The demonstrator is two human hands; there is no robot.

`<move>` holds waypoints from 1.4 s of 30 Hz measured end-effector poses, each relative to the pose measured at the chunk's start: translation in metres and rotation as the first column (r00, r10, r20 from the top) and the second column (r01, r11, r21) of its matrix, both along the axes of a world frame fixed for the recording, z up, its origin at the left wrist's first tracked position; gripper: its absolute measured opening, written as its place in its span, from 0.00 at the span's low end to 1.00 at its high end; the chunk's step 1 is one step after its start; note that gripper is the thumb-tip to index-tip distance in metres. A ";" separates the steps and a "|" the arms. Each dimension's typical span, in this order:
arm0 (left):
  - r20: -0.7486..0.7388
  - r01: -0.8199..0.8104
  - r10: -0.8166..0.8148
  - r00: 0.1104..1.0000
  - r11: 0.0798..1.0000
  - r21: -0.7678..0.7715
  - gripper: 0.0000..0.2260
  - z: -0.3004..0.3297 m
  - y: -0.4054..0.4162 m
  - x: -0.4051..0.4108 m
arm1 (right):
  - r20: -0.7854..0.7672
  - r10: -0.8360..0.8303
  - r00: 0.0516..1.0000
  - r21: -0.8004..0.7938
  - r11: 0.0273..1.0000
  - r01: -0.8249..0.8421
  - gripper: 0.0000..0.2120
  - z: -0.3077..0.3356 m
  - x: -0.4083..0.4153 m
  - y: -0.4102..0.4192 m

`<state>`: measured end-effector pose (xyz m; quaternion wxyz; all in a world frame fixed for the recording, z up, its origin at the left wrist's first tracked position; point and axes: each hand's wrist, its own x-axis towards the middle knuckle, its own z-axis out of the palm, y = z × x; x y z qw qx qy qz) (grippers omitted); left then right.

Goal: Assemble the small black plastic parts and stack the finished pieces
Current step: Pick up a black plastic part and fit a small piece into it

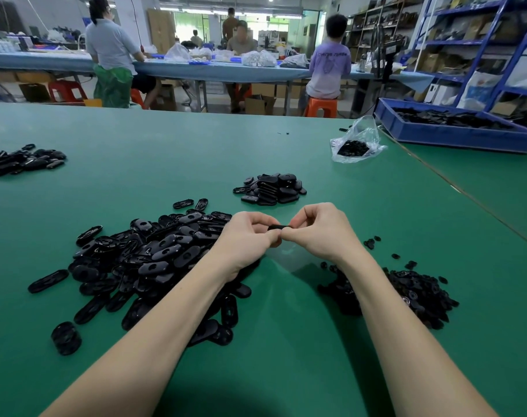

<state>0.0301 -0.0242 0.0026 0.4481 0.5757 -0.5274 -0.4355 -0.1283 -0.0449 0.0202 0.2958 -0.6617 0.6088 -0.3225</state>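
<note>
My left hand (246, 236) and my right hand (317, 231) meet above the green table (286, 341), both pinching one small black oval part (278, 227) between fingertips; most of the part is hidden by fingers. A large heap of black oval shells (153, 260) lies under and left of my left forearm. A heap of small black inserts (412, 293) lies right of my right forearm. A neat cluster of stacked black pieces (272, 189) sits just beyond my hands.
Another pile of black parts (24, 161) lies at the far left. A clear plastic bag with black bits (357, 144) and a blue bin of parts (454, 127) stand at the back right. Several people work at a table behind, by blue shelving (497, 40).
</note>
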 end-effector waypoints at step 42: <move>0.833 -0.284 0.329 0.446 0.934 -0.217 0.12 0.028 -0.074 0.081 | 0.180 0.149 0.972 0.212 0.959 -0.187 0.05 0.001 -0.020 0.000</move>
